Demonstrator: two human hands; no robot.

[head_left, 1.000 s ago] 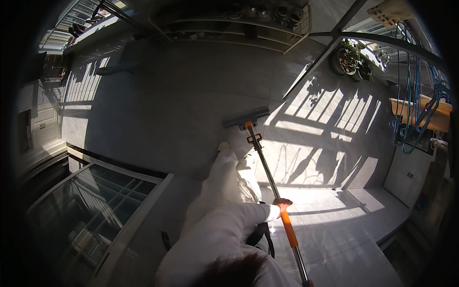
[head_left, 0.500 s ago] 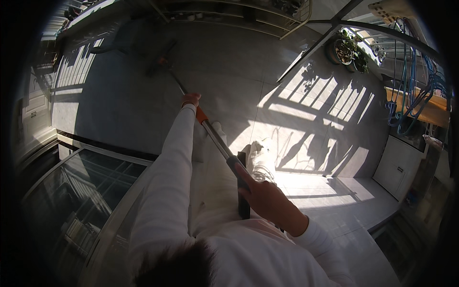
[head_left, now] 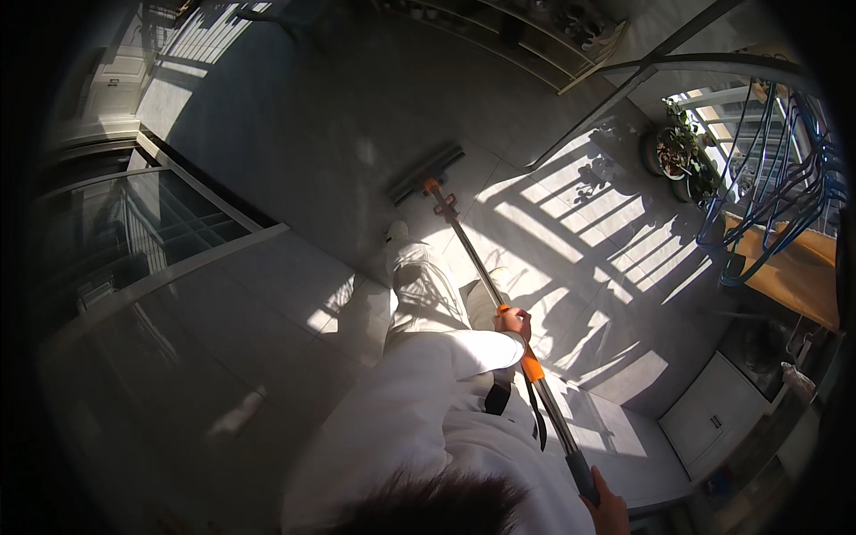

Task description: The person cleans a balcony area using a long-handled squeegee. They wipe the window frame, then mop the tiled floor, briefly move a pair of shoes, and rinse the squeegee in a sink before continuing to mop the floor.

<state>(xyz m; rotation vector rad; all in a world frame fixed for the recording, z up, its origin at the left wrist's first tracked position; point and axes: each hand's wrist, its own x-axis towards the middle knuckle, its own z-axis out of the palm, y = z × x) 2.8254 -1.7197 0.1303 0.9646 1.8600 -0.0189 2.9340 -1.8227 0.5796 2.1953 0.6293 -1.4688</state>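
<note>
Dark hair [head_left: 428, 508] shows at the lower edge, over the person's white top. To its right, the right hand [head_left: 608, 506] is closed on the grey grip [head_left: 581, 477] at the near end of the mop [head_left: 476, 259]; the picture's edge cuts off part of that hand. A black strap [head_left: 539, 428] dangles by the pole. Further up comes an orange sleeve [head_left: 532, 366], and at its upper end the left hand [head_left: 514, 325] is wrapped around the mop, fingers curled in. The white left forearm crosses the body to reach it.

Beyond the left hand, the pole runs bare and shiny, slanting up and leftward past the shoes [head_left: 398, 230] to an orange and dark clamp [head_left: 445, 205], then an orange joint. The head [head_left: 426, 173] is a long, dark bar, blurred, lying slantwise on the grey floor [head_left: 294, 125] just ahead of the feet. It is well apart from both hands, at the pole's far end. Any marking on the mop is too small to read.

Barred sunlight falls to the right of the pole. A white cabinet [head_left: 713, 419] stands at the right, and above it blue hangers [head_left: 807, 192] hang by an orange basin [head_left: 789, 272]. Potted plants [head_left: 679, 153] stand beyond the sunlight, and a rack [head_left: 572, 82] lines the far side.
</note>
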